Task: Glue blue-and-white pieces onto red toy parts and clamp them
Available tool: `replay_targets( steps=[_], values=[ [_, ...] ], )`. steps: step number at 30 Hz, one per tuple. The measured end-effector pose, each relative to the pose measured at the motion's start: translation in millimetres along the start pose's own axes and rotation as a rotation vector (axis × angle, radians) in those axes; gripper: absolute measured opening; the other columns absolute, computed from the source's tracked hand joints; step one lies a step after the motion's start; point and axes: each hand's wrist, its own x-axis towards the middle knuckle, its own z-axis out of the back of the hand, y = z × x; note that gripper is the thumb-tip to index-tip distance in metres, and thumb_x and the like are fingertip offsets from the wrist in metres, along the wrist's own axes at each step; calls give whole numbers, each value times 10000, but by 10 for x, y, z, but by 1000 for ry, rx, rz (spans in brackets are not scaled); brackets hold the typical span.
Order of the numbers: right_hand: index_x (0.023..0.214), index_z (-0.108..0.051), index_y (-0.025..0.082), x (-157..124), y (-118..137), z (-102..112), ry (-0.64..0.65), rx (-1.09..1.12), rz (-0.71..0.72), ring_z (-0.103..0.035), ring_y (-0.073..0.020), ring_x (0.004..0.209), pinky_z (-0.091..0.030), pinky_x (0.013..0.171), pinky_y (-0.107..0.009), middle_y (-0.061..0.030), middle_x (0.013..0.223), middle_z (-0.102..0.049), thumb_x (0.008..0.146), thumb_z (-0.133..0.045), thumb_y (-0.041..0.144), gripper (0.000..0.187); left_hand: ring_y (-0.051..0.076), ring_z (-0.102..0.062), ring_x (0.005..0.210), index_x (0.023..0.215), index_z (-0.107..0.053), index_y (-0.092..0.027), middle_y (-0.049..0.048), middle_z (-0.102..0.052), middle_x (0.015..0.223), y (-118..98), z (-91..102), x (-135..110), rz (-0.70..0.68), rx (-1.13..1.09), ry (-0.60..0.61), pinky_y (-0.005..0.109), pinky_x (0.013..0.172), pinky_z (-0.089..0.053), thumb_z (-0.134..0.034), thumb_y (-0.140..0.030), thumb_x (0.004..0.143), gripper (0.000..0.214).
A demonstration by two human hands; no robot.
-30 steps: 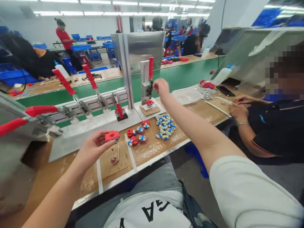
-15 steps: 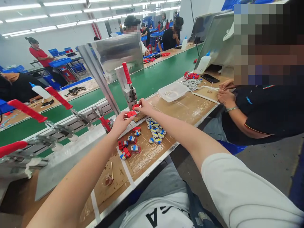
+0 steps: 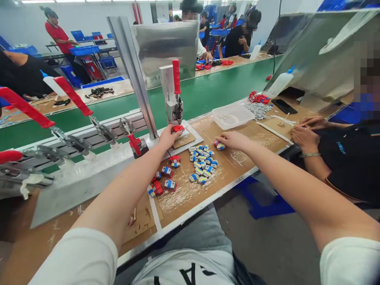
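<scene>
Red part (image 3: 178,128), right below the clamp (image 3: 177,88), is pinched in the fingertips of the left hand (image 3: 168,139). Well apart, the right hand (image 3: 234,141) clasps a block (image 3: 220,146); between both grips, toward the near side, lies a pile (image 3: 202,157).

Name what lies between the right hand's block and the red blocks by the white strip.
In the head view, a pile of white, blue and yellow blocks.
</scene>
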Motion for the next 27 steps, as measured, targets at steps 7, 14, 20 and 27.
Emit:
replay_targets(
  steps=[7,14,20,27],
  values=[
    [1134,-705,148,1115,1821,609,-180,486,179,-586,-169,612,-500,665,-302,-12,641,-578,1061,-348,796,744,276,-723,1101,1139,-648,-215,98,-781,1162,64,-30,49,-38,-38,0,440,1046,-547,-796,-312,869,322],
    [1138,-610,99,1186,2480,827,321,806,94,-655,-98,547,-473,607,-207,3,737,-535,1067,-115,811,871,274,-705,1144,1169,-640,-181,125,-753,1240,11,-5,51,-58,11,41,419,1067,-527,-761,-315,902,322],
    [889,-460,224,177,1899,294,361,837,138,-510,-107,417,-325,375,-172,37,622,-496,1029,-532,725,526,311,-700,1093,1145,-676,-153,127,-764,1151,-60,-18,-22,-64,93,10,435,1047,-510,-804,-291,896,312],
    [1012,-479,281,8,1710,-216,278,907,219,-409,-123,497,-368,478,-245,76,663,-384,975,-575,780,509,305,-706,1037,1153,-683,-144,122,-771,1115,-139,-8,-84,-37,95,-1,410,978,-520,-790,-300,920,300]
  ],
)
